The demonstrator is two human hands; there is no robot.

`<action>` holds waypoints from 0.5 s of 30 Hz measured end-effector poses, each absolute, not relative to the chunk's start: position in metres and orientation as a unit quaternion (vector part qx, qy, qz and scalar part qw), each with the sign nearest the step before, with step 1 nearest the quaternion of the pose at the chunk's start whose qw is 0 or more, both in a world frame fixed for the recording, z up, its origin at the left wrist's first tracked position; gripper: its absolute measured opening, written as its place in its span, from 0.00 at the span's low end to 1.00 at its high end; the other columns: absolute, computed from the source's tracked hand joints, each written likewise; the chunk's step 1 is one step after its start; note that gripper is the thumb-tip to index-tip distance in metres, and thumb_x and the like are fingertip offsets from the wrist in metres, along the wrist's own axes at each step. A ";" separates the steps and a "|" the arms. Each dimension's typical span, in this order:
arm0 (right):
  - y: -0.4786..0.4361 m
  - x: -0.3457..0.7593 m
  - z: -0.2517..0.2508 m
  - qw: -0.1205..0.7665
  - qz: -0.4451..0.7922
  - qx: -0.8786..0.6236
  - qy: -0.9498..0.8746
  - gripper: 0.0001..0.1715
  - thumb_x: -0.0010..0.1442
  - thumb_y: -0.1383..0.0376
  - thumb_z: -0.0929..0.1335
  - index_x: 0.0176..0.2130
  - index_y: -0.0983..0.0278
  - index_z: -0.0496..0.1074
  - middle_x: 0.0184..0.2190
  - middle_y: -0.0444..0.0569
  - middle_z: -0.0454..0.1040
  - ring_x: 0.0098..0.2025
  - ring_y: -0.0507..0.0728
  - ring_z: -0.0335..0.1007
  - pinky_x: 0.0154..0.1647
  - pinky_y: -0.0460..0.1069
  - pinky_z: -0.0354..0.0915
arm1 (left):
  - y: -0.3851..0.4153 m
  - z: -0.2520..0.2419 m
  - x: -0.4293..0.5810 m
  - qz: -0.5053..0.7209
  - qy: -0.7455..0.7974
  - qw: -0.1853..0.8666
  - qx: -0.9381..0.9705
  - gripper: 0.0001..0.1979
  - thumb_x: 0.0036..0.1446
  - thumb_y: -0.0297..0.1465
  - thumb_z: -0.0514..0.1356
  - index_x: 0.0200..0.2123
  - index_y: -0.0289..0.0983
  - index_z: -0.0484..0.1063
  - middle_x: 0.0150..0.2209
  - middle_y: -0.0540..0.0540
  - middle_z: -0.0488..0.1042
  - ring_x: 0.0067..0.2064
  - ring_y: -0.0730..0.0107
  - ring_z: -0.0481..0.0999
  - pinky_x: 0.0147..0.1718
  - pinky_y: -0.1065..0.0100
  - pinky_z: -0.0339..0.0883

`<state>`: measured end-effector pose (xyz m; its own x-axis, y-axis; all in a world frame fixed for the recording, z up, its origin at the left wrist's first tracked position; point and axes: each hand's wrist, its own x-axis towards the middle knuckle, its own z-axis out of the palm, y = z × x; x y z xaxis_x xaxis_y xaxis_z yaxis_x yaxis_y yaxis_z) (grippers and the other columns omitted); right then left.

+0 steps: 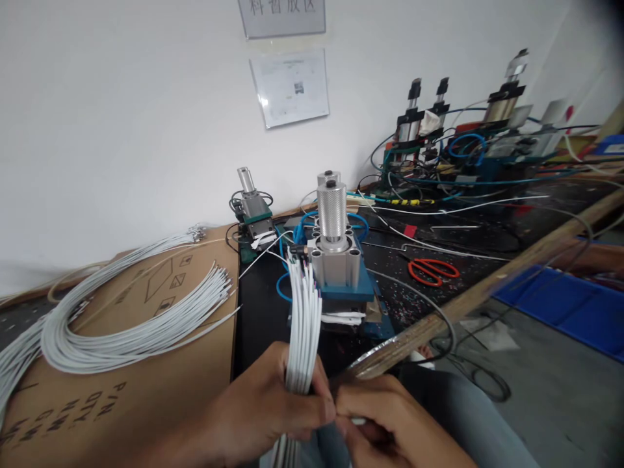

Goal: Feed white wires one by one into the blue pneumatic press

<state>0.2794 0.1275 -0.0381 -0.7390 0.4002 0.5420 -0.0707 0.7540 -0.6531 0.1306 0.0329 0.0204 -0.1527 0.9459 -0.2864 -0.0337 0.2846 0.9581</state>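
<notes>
My left hand is wrapped round an upright bundle of white cables, whose cut ends fan out at the top. Close against its thumb, my right hand is closed in a pinch. A short white piece, which looks like a cable, shows under the right fingers; most of it is hidden. Just behind the bundle stands a small pneumatic press with a knurled silver top and a blue base. White strips lie across the front of that press.
Curved bundles of white cables lie on brown cardboard at the left. A smaller press stands behind. Red-handled scissors and scraps are on the black bench, edged by a wooden strip. More presses stand at the back right.
</notes>
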 end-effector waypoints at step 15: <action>0.122 0.267 -0.039 0.366 0.416 -0.143 -0.820 0.16 0.60 0.69 0.60 0.21 0.62 0.55 0.18 0.36 0.53 0.22 0.47 0.53 0.23 0.42 0.49 | 0.034 0.015 0.133 0.549 0.607 0.496 0.290 0.16 0.49 0.39 0.71 0.25 0.35 0.69 0.16 0.58 0.58 0.19 0.81 0.53 0.19 0.75 0.47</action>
